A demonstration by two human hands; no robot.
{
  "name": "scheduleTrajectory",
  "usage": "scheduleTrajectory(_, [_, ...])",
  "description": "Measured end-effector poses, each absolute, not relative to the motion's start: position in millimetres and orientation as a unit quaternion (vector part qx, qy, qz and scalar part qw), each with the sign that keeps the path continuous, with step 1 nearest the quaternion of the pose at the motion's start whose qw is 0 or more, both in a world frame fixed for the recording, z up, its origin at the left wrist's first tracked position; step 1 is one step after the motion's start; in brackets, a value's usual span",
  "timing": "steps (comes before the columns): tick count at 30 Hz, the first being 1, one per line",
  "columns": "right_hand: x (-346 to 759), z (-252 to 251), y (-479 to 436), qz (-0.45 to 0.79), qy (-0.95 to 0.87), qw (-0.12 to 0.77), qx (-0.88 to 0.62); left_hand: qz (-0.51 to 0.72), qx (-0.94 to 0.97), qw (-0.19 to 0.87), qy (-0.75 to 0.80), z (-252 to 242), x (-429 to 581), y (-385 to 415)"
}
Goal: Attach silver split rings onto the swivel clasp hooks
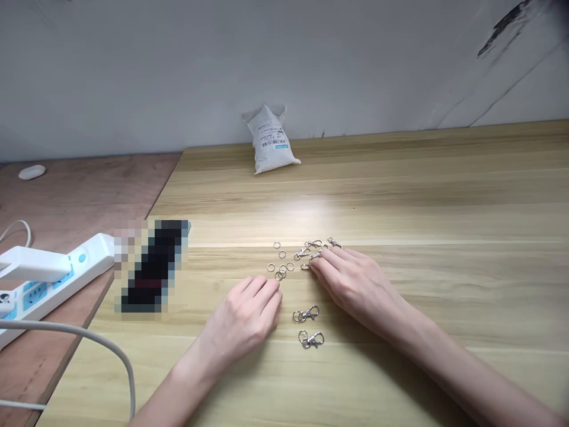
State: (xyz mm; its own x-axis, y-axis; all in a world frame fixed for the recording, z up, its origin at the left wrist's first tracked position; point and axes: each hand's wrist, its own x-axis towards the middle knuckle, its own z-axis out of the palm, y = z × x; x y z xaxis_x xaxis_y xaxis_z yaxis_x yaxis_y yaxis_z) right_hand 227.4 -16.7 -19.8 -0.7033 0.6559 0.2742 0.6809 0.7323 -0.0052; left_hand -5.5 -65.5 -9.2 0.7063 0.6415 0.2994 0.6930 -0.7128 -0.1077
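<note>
My left hand (253, 308) rests on the table, fingers curled and together; its fingertips are hidden, so I cannot tell what they hold. Just beyond it lie several small metal rings (271, 267), some overlapping. My right hand (351, 276) reaches over a small group of silver swivel clasps (313, 244), its fingers closed at the tips on one swivel clasp (315, 256), partly covered by them. Between my hands and nearer to me lie two swivel clasps with rings on them, an upper clasp (306, 314) and a lower clasp (312, 339).
A white labelled packet (272, 145) leans near the wall. On the left are a blurred dark phone-like object (154, 267), a white power strip (89, 261) with a plug in it, and a grey cable (111, 346). A white oval case (32, 172) lies farther back.
</note>
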Motion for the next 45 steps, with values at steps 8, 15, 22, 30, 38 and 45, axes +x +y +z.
scheduleTrajectory(8, [219.7, -8.0, -21.0, -0.032, -0.916, 0.162, -0.366, -0.130, -0.894, -0.013, -0.428, -0.5, -7.0, -64.0])
scheduleTrajectory(15, [215.7, -12.2, -26.0, -0.080, -0.917, 0.128, -0.368, -0.082, -0.849, -0.094, -0.513, 6.7, -0.3, -64.2])
scheduleTrajectory(22, [223.2, -9.8, -21.2, -0.108, -0.919, 0.131, -0.355, -0.074, -0.816, -0.149, -0.554, 19.4, 10.6, -57.5])
scheduleTrajectory(30, [227.0, -12.2, -17.7, -0.084, -0.908, 0.129, -0.388, -0.072, -0.822, -0.183, -0.534, 17.3, 15.5, -50.2])
scheduleTrajectory(38, [226.6, -11.8, -18.6, -0.064, -0.907, 0.156, -0.386, -0.005, -0.787, -0.234, -0.570, 34.7, 23.2, -42.8])
scheduleTrajectory(45, [225.9, -9.4, -19.0, -0.001, -0.904, 0.212, -0.371, 0.030, -0.766, -0.279, -0.579, 42.6, 27.7, -35.5])
